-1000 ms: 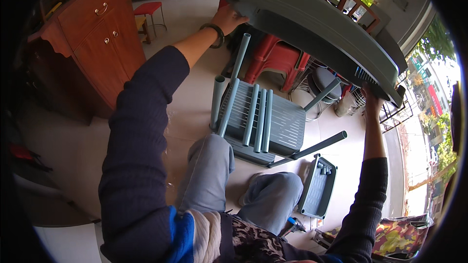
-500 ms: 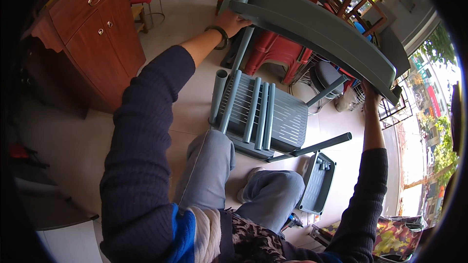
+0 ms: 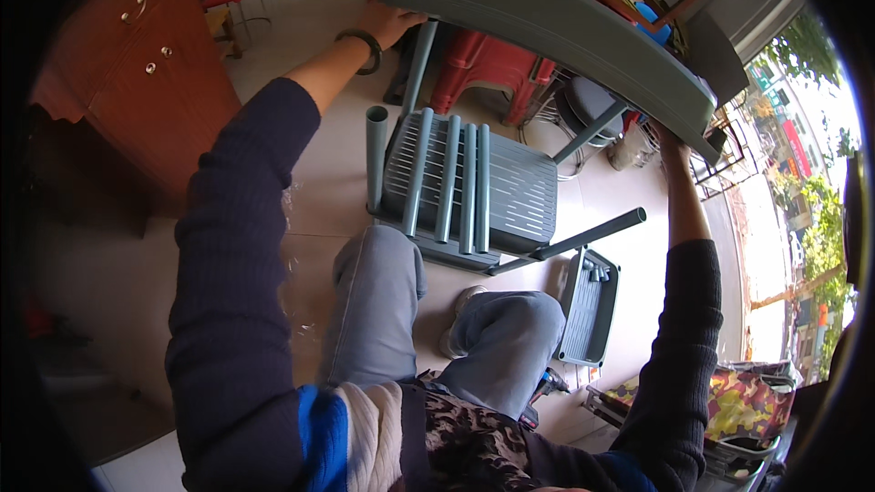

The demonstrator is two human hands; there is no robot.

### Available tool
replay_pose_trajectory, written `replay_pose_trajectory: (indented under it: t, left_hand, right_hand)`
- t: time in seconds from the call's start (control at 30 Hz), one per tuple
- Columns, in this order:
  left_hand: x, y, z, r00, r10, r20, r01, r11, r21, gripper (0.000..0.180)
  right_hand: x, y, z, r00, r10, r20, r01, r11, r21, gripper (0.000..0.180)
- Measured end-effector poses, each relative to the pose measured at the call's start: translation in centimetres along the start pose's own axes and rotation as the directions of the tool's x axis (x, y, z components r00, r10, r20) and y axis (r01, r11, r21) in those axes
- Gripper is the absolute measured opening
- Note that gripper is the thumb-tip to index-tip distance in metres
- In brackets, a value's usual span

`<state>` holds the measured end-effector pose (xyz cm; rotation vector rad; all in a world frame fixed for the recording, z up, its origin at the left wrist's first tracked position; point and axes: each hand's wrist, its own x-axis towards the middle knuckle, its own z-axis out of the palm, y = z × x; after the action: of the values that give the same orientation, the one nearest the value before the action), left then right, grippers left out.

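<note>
Both my hands hold a long grey plastic shelf tier (image 3: 565, 32) with a raised rim, seen edge-on. My left hand (image 3: 392, 22) grips its left end beside a round corner socket. At the right end, my right hand (image 3: 673, 144) grips from below, its fingers partly hidden by the tier. Beneath it stands a slatted grey shelf (image 3: 524, 187) with upright tubes at its corners. The far left tube (image 3: 420, 68) and far right tube (image 3: 591, 132) reach up to the held tier; I cannot tell whether they are seated. Several loose grey tubes (image 3: 447, 178) lie across the slats.
A grey tray (image 3: 583, 328) with small connectors lies on the floor by my right knee, near a power drill (image 3: 549, 384). Red plastic stools (image 3: 483, 77) stack behind the shelf. A wooden cabinet (image 3: 155, 118) stands left; a camouflage-patterned folding seat (image 3: 743, 401) sits at the right.
The whole view has shifted, so the shelf, tubes and floor things appear further up and left. Both hands keep their hold on the tier, which stays over the far tubes.
</note>
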<state>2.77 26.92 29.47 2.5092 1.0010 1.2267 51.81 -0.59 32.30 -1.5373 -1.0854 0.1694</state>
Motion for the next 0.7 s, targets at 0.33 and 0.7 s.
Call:
replay_pose_trajectory:
  t: [0.33, 0.7]
  left_hand:
    - [1.7, -0.5, 0.0, 0.997, 0.002, 0.074, 0.0, 1.0, -0.03, 0.04]
    - [0.1, -1.6, 0.2, 0.997, 0.068, 0.02, -0.069, 0.996, 0.063, 0.034]
  right_hand:
    - [1.4, -3.2, 0.3, 0.992, 0.122, -0.024, -0.124, 0.982, -0.14, 0.039]
    - [-0.7, 1.2, 1.1, 0.998, -0.025, -0.061, 0.02, 0.997, -0.07, 0.048]
